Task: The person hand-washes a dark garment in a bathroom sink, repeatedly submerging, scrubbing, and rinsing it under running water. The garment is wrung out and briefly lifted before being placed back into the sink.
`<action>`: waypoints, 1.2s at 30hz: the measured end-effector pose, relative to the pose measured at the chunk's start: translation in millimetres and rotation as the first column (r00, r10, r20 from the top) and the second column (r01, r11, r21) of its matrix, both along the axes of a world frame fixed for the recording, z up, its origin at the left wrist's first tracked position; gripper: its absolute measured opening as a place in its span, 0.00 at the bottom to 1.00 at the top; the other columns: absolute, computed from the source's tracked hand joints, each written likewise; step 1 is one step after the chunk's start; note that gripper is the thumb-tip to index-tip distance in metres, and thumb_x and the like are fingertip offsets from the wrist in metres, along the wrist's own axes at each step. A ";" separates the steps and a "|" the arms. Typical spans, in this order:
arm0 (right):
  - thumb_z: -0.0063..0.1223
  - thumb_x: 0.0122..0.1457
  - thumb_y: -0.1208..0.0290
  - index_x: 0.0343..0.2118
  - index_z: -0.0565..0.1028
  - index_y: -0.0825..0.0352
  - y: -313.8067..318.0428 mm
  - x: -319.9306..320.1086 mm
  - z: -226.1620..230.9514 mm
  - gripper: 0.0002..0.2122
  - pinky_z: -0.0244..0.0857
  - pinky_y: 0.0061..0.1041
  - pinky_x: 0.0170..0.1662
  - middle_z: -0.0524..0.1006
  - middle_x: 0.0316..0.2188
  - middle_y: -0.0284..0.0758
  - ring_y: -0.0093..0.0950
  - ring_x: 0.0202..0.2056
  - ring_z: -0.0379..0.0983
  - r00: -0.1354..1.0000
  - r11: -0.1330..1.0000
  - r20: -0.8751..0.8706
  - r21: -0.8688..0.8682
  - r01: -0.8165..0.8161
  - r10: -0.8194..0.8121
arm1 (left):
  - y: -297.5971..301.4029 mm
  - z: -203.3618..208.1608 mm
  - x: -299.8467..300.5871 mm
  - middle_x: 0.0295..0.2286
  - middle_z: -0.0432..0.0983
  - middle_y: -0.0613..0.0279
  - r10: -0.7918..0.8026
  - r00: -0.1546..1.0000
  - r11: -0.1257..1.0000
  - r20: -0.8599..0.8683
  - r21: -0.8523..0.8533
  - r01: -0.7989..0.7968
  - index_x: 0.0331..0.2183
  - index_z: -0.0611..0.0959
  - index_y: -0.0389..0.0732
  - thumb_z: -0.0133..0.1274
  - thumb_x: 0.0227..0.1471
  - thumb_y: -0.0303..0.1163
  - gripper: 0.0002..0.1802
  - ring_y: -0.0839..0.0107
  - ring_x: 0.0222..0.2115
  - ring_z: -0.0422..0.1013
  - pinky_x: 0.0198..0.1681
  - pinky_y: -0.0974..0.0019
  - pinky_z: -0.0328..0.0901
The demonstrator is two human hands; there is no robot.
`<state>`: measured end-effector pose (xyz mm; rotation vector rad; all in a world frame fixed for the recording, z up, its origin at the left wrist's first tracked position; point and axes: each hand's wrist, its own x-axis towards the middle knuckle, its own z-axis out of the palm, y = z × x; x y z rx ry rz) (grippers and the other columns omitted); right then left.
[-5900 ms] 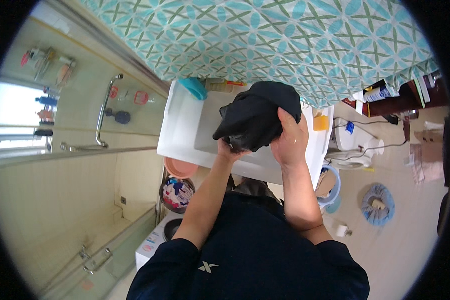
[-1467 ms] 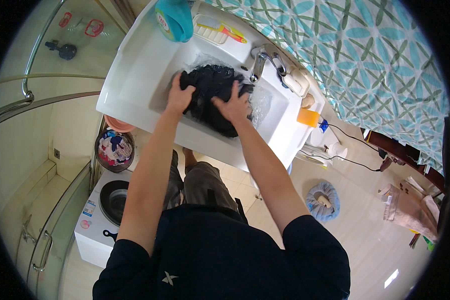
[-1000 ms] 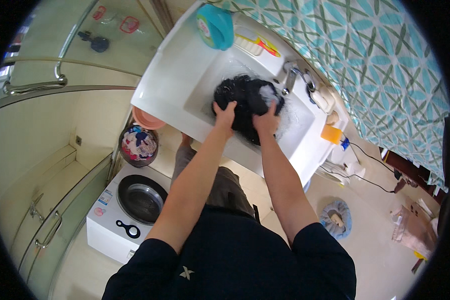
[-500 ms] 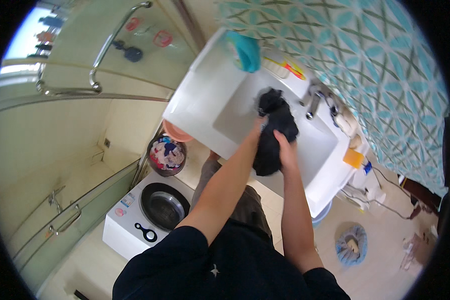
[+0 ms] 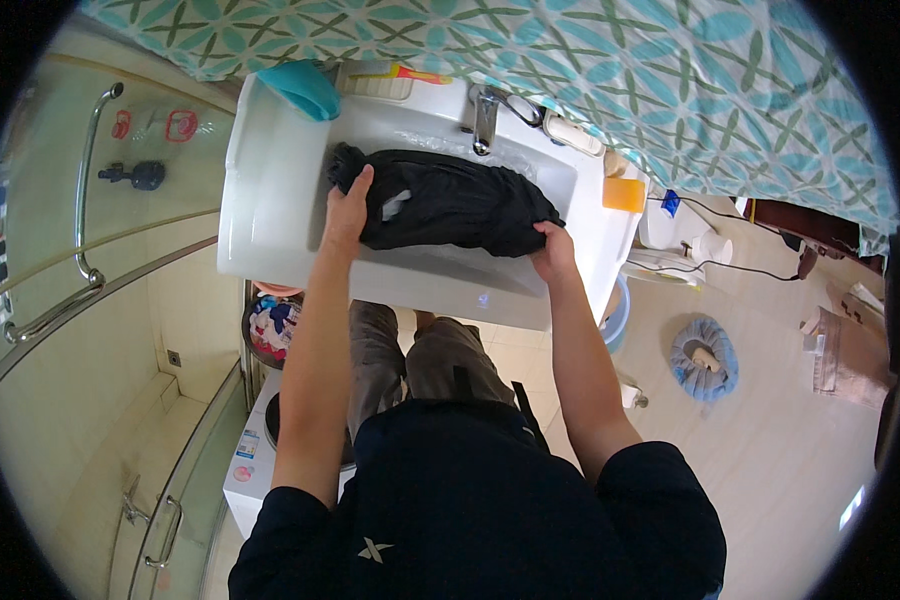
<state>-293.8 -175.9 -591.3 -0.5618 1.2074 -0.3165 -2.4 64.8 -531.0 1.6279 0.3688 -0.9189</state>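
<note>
A dark black garment [image 5: 445, 200] is stretched lengthwise across the white sink [image 5: 295, 190], with a small pale patch showing near its left end. My left hand [image 5: 348, 212] grips the bunched left end, thumb on top. At the other end, my right hand [image 5: 554, 250] is closed on the cloth near the basin's right side. Water and some suds show behind the garment, below the metal faucet [image 5: 485, 122]. The fingers of both hands are partly hidden under the fabric.
A teal bottle [image 5: 302, 90] and a scrubbing brush [image 5: 410, 75] lie along the sink's back left. An orange block [image 5: 623, 195] sits on the right rim. Below left are a laundry basket [image 5: 272, 325] and a washing machine [image 5: 245, 490]. A patterned curtain [image 5: 610, 60] hangs behind.
My hands have moved apart, and the garment, bunched before, is drawn out sideways between them. The view has turned, so the sink now lies nearly level across the front.
</note>
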 end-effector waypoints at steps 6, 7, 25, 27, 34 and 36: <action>0.62 0.55 0.70 0.56 0.76 0.72 38.3 7.5 -0.2 0.25 0.70 0.39 0.57 0.82 0.50 0.47 0.46 0.53 0.78 0.749 0.458 -0.617 -0.608 -0.648 0.241 | 4.3 -31.2 -10.0 0.57 0.69 0.41 -0.898 0.377 0.390 0.228 0.810 0.439 0.62 0.76 0.43 0.64 0.55 0.56 0.41 0.40 0.54 0.71 0.58 0.46 0.68; 0.69 0.53 0.62 0.54 0.76 0.75 40.2 13.2 0.5 0.29 0.68 0.41 0.59 0.77 0.55 0.54 0.49 0.56 0.75 0.874 0.573 -0.377 -0.660 -0.486 0.308 | 4.9 -36.1 -17.4 0.60 0.65 0.41 -0.871 0.383 0.451 0.307 0.808 0.378 0.64 0.74 0.46 0.64 0.54 0.57 0.42 0.38 0.56 0.69 0.58 0.44 0.67; 0.65 0.49 0.38 0.65 0.72 0.63 42.9 128.0 -44.4 0.44 0.37 0.68 0.71 0.55 0.71 0.52 0.60 0.70 0.48 -0.111 -0.535 -0.986 0.029 -0.844 0.122 | -63.8 -110.6 -39.1 0.74 0.36 0.65 -0.987 -0.012 0.133 0.162 0.846 0.516 0.64 0.75 0.73 0.55 0.53 0.68 0.38 0.36 0.71 0.35 0.67 0.17 0.40; 0.64 0.51 0.39 0.69 0.68 0.61 42.4 135.0 -55.6 0.45 0.39 0.68 0.70 0.58 0.69 0.51 0.60 0.68 0.52 -0.007 -0.520 -0.994 -0.053 -0.853 0.112 | -74.2 -122.7 -33.2 0.74 0.41 0.66 -0.981 0.027 0.172 0.191 0.802 0.571 0.64 0.75 0.71 0.55 0.54 0.66 0.37 0.37 0.71 0.35 0.67 0.17 0.39; 0.67 0.51 0.47 0.58 0.76 0.61 36.3 160.1 -87.4 0.34 0.59 0.49 0.64 0.74 0.57 0.49 0.53 0.58 0.70 0.137 -0.126 -0.989 -0.142 -0.982 0.045 | -92.0 -147.3 -14.7 0.62 0.63 0.61 -0.846 0.068 0.497 0.529 0.736 0.460 0.53 0.86 0.60 0.66 0.50 0.53 0.28 0.42 0.63 0.56 0.59 0.28 0.61; 0.71 0.49 0.55 0.56 0.77 0.66 32.2 167.4 -83.0 0.32 0.65 0.43 0.62 0.75 0.55 0.48 0.53 0.60 0.69 -0.012 -0.267 -1.000 0.015 -0.964 -0.011 | -94.5 -138.0 -6.3 0.62 0.64 0.60 -0.863 0.079 0.473 0.499 0.741 0.478 0.52 0.86 0.58 0.66 0.51 0.52 0.26 0.45 0.63 0.58 0.59 0.38 0.66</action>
